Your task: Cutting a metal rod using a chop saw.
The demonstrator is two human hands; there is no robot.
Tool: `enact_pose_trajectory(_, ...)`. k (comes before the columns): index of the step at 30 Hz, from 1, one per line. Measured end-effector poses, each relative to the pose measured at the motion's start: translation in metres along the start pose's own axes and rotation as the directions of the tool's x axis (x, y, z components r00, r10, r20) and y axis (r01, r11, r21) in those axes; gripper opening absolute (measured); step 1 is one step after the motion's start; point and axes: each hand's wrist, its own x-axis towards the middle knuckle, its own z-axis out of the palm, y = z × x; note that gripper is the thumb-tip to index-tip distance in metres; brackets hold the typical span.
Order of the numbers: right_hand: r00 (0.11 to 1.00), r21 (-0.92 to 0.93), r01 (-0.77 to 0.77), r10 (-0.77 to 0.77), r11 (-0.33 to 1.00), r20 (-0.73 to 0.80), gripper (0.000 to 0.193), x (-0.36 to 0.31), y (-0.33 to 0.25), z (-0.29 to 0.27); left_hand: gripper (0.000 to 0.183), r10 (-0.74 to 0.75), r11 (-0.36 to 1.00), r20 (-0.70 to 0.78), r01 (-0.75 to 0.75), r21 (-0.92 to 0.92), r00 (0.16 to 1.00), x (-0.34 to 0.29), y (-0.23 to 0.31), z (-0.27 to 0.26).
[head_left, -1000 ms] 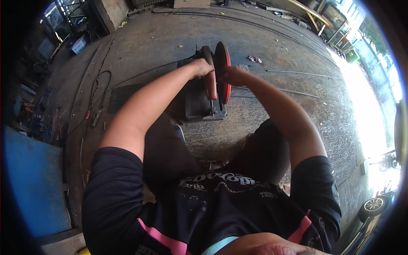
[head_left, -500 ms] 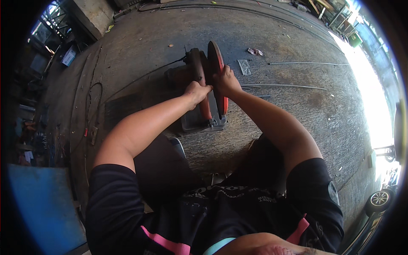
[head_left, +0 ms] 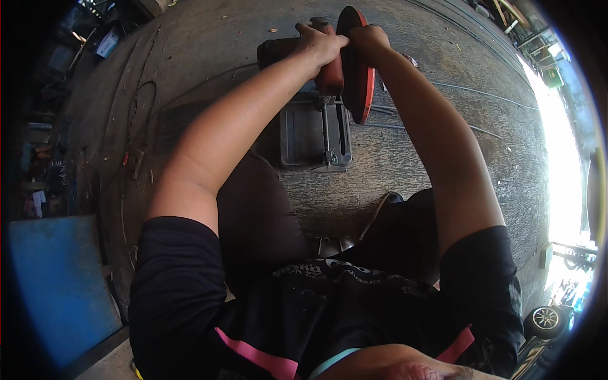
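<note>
A cut-off saw stands on the floor ahead of me, its arm [head_left: 329, 79] reddish and worn. The large orange cutting disc [head_left: 365, 92] is upright on the arm's right side. My left hand [head_left: 318, 45] is wrapped over the far end of the arm, thumb towards the disc. Against the upper part of the disc, my right hand [head_left: 370, 43] is closed, its fingertips partly hidden behind the wrist and disc. Nearer to me, the saw's grey metal base [head_left: 303, 136] shows its tray and a threaded clamp rod [head_left: 326, 123].
My shoe [head_left: 380, 212] and bent legs are close to the base. Thin metal rods [head_left: 472, 92] lie on the floor at the right. A dark cable [head_left: 218, 76] runs off left. A blue panel [head_left: 60, 285] stands at lower left, a car wheel [head_left: 546, 320] at lower right.
The saw's arm and disc have swung up and away from me, uncovering the base. Both hands have moved farther out with them. My view has shifted slightly.
</note>
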Motion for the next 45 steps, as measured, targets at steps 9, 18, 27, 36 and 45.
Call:
enact_pose_trajectory(9,0.821,0.696,-0.258,0.532,0.670,-0.207,0.050,-0.052,-0.025,0.039,0.082,0.133,0.899,0.053,-0.143,0.415,0.990,-0.049,-0.025,-0.001)
enact_pose_trajectory(18,0.776,0.744,-0.121,0.530,0.657,-0.342,0.052,-0.091,-0.034,0.078,0.079,0.103,0.889,0.047,-0.113,0.443,0.994,-0.092,-0.052,0.014)
enact_pose_trajectory(27,0.675,0.674,0.013,0.491,0.739,-0.551,0.047,-0.104,-0.041,0.110,0.076,0.330,0.878,-0.001,-0.307,0.367,0.944,-0.104,-0.098,0.020)
enact_pose_trajectory(36,0.718,0.747,-0.152,0.591,0.648,-0.367,0.053,-0.103,-0.047,0.101,0.073,0.305,0.882,-0.014,-0.277,0.381,0.952,-0.115,-0.101,0.020)
enact_pose_trajectory(45,0.824,0.711,-0.405,0.567,0.575,0.011,0.066,-0.078,-0.027,0.081,0.072,0.293,0.916,-0.009,-0.278,0.291,0.956,-0.115,-0.103,0.018)
